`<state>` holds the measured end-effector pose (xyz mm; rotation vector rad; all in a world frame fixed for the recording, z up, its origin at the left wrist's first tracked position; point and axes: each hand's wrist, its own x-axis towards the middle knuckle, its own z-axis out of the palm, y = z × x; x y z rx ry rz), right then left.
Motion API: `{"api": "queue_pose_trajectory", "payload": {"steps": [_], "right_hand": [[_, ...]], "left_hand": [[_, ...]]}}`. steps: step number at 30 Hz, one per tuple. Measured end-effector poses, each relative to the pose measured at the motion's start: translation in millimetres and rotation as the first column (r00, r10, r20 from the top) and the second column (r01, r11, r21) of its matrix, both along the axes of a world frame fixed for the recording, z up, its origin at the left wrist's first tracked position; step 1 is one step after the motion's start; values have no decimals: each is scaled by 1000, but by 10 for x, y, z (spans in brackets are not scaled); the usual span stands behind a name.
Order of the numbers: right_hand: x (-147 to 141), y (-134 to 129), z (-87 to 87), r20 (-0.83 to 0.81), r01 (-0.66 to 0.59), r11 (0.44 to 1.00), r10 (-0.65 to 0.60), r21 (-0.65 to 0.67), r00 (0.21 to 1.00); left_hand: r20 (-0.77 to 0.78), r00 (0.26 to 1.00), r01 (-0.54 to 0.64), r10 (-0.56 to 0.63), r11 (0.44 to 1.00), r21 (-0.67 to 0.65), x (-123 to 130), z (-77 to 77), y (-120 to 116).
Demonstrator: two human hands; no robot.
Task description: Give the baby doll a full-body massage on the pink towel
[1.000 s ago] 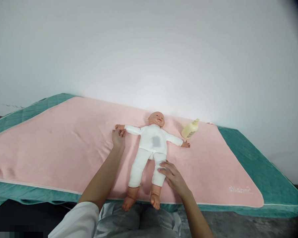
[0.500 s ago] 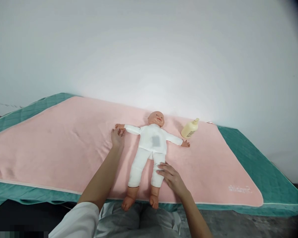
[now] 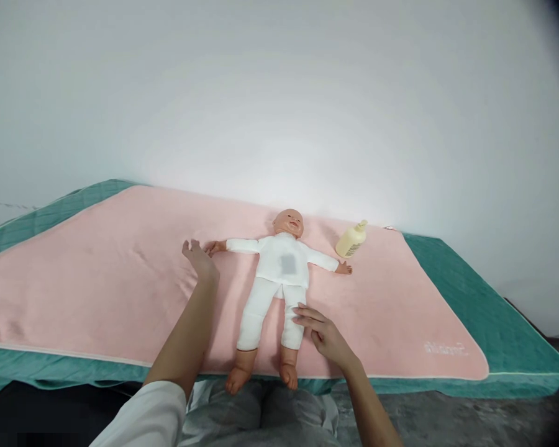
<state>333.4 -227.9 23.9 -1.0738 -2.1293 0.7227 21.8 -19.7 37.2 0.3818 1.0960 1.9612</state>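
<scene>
One left hand (image 3: 202,264), empty and loosely curled, beside an outstretched arm of the doll (image 3: 282,248), right hand (image 3: 326,335) with fingers resting unclenched on its leg, doll face-up on a pink mat (image 3: 121,279), bottle (image 3: 350,241) near its other arm

2 arms (image 3: 189,344) extended forward, left hand (image 3: 201,261) angled outward, right hand (image 3: 325,333) angled inward

Kinda looks like a baby-care practice room, but tbh it could be a spare room at home, can't tell which. Plain white wall (image 3: 279,112) behind the far edge of a green quilted cover (image 3: 475,298), pink mat (image 3: 121,279) on top, baby doll (image 3: 282,264) lying there, pale yellow pump bottle (image 3: 351,241) near its arm. Grey floor (image 3: 447,419) past the near edge.
</scene>
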Motion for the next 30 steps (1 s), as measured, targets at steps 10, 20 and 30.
{"api": "queue_pose_trajectory", "payload": {"steps": [10,20,30], "right_hand": [[-75,-32,53,-76,49,998,-47,34,996],[-96,4,65,-289,119,991,-133,-64,948],[-118,676,-326,-607,519,674,-724,-525,327]], "left_hand": [[-700,713,303,-32,915,266,422,69,-510],[-900,434,507,-43,837,205,593,214,-673],[-837,-515,515,-184,714,-474,1037,575,-418]]}}
